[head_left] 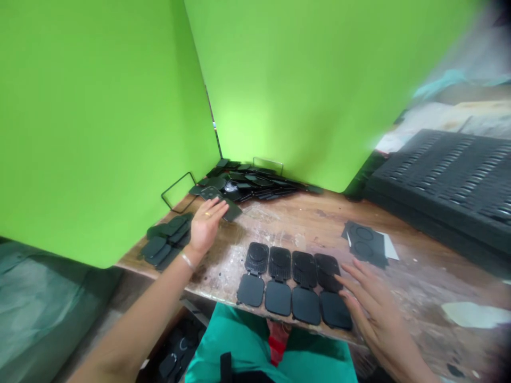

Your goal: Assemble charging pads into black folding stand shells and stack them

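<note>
My left hand (204,226) reaches to the back left with its fingers stretched out, lying across a dark, phone-shaped flat piece (232,212) at the edge of a pile; its thumb is hidden. My right hand (373,303) is open, fingers spread, at the right end of a row of several black hinged square pieces (280,263). Its fingertips touch or hover just over the last piece (336,310); I cannot tell which. Each piece in the row lies unfolded, a round-marked upper half joined to a plain lower half (278,298).
A heap of glossy black parts (259,183) lies against the green panels (275,80). Dark flat pieces (165,239) are stacked at the left edge, near a wire frame (178,192). Dark sheets with ring outlines (365,242) and a large slotted black tray (443,175) are at right.
</note>
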`<state>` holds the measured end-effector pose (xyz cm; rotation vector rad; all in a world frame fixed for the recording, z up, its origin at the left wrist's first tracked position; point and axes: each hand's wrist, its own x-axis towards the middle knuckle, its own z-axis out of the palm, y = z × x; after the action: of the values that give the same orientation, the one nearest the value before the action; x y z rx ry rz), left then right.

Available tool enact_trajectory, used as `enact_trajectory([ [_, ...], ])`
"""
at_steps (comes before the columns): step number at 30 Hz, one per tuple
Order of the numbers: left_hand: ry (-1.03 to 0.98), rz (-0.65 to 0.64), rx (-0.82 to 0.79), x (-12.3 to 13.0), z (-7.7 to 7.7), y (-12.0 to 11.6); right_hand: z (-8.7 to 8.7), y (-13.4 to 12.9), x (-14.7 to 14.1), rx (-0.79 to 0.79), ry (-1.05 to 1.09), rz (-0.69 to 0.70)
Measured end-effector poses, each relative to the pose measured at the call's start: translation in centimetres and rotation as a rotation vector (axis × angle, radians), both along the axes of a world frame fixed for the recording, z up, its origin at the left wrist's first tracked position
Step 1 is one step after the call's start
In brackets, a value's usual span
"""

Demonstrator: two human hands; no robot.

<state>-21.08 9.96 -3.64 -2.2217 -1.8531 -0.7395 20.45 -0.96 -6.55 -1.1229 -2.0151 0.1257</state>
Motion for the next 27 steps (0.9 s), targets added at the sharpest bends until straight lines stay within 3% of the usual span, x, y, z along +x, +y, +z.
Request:
enact_trajectory([
  [2,-0.011,-0.246,0.184,2.2,0.7,-2.4,1.2,-1.0,-1.3,-0.172,0.153,-0.013],
  [5,-0.033,-0.527,0.34,6.7,1.5,-5.7,3.0,-2.5,-4.1,-0.615,0.526,0.022],
  [8,-0.046,-0.727,0.28,11.8,1.8,-8.2,4.0,-3.0,-6.3,-0.973,0.949,0.087],
  [11,-0.058,-0.858,0.169,16.3,2.1,-9.7,4.3,-3.1,-5.4,-1.051,1.159,0.031],
  [13,-0.055,-0.866,0.041,18.6,2.8,-10.2,4.7,-3.5,-3.0,-1.048,1.117,-0.017],
  [16,-0.09,-0.811,-0.264,21.0,4.2,-10.5,5.8,-5.2,1.5,-1.111,0.908,0.025],
  [20,-0.198,-0.763,-0.941,23.7,4.2,-11.1,6.1,-7.7,6.7,-1.156,0.646,0.088],
  [22,-0.341,-0.682,-1.218,25.1,3.4,-11.7,5.1,-7.8,9.5,-1.029,0.523,-0.09],
  [25,-0.714,-0.576,-1.402,26.8,2.0,-13.0,2.5,-6.6,14.9,-0.467,0.284,-0.747],
  [27,-0.965,-0.533,-1.513,27.5,1.6,-13.8,0.4,-5.6,18.8,-0.237,0.023,-1.133],
])
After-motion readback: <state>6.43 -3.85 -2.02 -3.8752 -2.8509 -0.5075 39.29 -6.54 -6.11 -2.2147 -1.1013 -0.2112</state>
